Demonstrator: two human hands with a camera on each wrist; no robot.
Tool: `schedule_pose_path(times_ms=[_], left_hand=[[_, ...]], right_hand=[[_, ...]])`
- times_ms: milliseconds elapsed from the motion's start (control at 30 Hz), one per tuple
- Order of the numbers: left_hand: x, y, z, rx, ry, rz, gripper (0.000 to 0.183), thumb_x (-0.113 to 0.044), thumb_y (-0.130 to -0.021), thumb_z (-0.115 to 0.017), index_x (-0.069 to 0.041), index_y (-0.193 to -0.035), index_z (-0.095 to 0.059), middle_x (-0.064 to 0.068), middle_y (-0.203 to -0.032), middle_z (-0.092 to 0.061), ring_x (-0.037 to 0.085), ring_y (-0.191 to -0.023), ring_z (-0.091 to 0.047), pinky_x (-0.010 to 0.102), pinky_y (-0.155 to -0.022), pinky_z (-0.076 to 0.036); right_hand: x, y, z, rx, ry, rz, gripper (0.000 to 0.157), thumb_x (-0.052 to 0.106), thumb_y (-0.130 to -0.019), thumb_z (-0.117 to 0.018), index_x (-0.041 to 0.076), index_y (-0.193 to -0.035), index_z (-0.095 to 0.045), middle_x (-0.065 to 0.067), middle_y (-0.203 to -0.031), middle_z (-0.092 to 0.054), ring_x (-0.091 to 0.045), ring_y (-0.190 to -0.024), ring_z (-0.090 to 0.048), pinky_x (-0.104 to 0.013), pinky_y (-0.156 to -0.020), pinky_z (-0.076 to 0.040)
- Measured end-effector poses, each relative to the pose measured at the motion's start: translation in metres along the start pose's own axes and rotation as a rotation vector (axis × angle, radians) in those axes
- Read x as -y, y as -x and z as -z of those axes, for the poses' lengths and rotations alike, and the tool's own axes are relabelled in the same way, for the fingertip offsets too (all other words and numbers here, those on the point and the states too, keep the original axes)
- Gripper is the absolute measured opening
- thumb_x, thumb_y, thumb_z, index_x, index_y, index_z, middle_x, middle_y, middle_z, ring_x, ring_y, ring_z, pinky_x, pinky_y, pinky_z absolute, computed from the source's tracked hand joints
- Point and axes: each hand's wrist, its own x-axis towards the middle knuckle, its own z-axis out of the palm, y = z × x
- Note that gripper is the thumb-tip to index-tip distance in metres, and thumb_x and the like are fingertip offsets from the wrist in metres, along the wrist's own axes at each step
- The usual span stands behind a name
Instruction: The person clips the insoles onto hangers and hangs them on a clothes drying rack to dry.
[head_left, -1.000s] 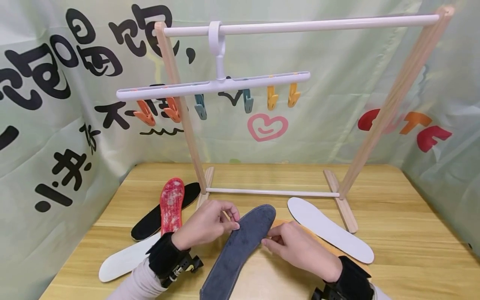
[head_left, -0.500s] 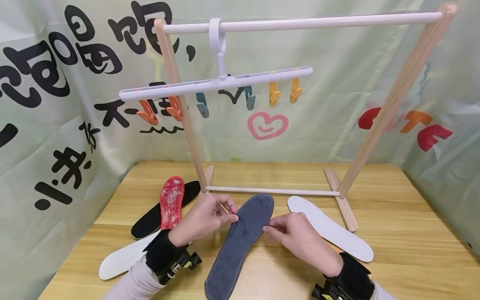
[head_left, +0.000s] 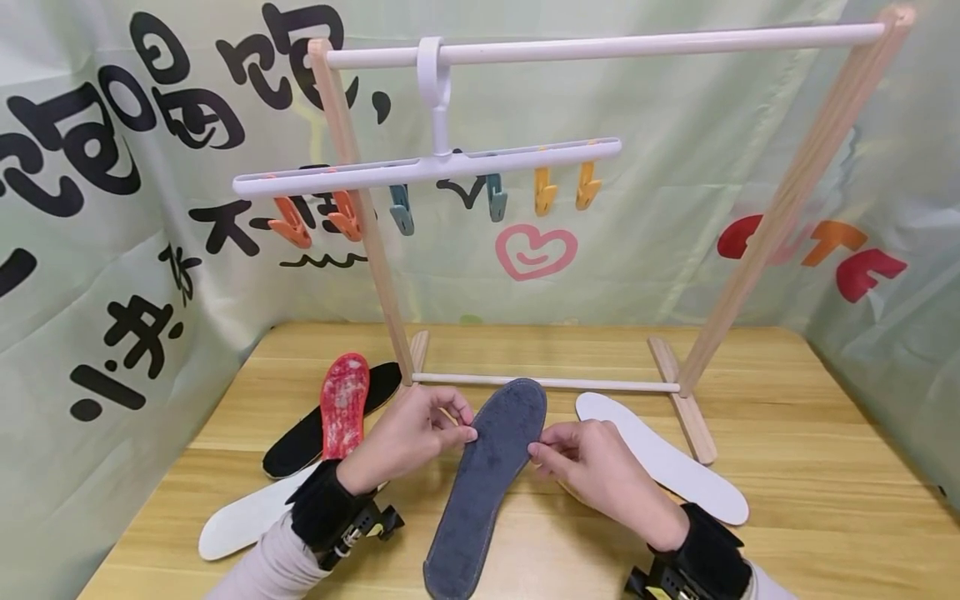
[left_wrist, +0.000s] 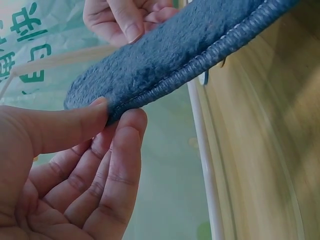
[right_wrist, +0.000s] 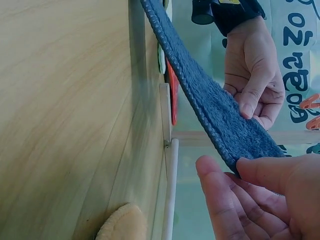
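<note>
A dark grey-blue fuzzy insole (head_left: 487,483) with a stitched rim slants upward in front of me, its wide end uppermost. My left hand (head_left: 416,437) pinches its left edge between thumb and fingers near that end. On the opposite edge, my right hand (head_left: 603,475) pinches it the same way. Seen in the left wrist view, the left thumb (left_wrist: 70,125) lies on the fuzzy face of the insole. In the right wrist view the right thumb (right_wrist: 265,170) presses the rim, and the left hand (right_wrist: 255,75) grips beyond.
A wooden rack (head_left: 382,292) carries a white hanger (head_left: 427,171) with orange, blue and yellow clips. On the table's left lie red (head_left: 343,408), black (head_left: 296,446) and white (head_left: 251,512) insoles. Another white insole (head_left: 663,458) lies right, near a tan fuzzy one (right_wrist: 125,222).
The grey-blue insole has risen and turned more upright, its lower end shifting right. Both hands have moved up slightly while keeping their pinch on it.
</note>
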Motion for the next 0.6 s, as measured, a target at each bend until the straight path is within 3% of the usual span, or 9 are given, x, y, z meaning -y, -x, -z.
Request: schedule_pose_path(times_ms=[200,367,600], left_hand=[[-0.0015,-0.0004,0.0009,-0.008,0.006,0.015,0.013,-0.004,-0.092,-0.083,-0.01,-0.09,-0.072,0.005,-0.091,-0.078,0.031,-0.08,-0.08,0.024,-0.066,-0.06],[0.0001,0.0006,0.0011,-0.008,0.021,0.013,0.014,-0.005,-0.092,-0.083,-0.01,-0.089,-0.071,0.005,-0.092,-0.076,0.035,-0.081,-0.08,0.024,-0.067,-0.059],[0.0007,0.0016,0.0018,-0.026,0.0,0.005,0.015,-0.007,-0.091,-0.085,-0.012,-0.089,-0.071,0.004,-0.093,-0.077,0.021,-0.078,-0.08,0.024,-0.065,-0.057]], right_hand=[[0.0017,0.0,0.0001,-0.028,-0.017,-0.003,0.019,0.018,-0.102,-0.075,0.015,-0.084,-0.078,0.004,-0.071,-0.076,-0.007,-0.06,-0.068,-0.02,-0.049,-0.04],[0.0014,-0.0004,-0.001,-0.045,-0.048,-0.008,0.015,0.017,-0.102,-0.074,0.015,-0.087,-0.077,0.002,-0.073,-0.077,-0.012,-0.064,-0.074,-0.021,-0.053,-0.048],[0.002,-0.001,0.001,-0.055,-0.102,0.002,0.012,0.015,-0.103,-0.073,0.01,-0.094,-0.078,0.002,-0.079,-0.079,-0.012,-0.072,-0.078,-0.021,-0.065,-0.06]])
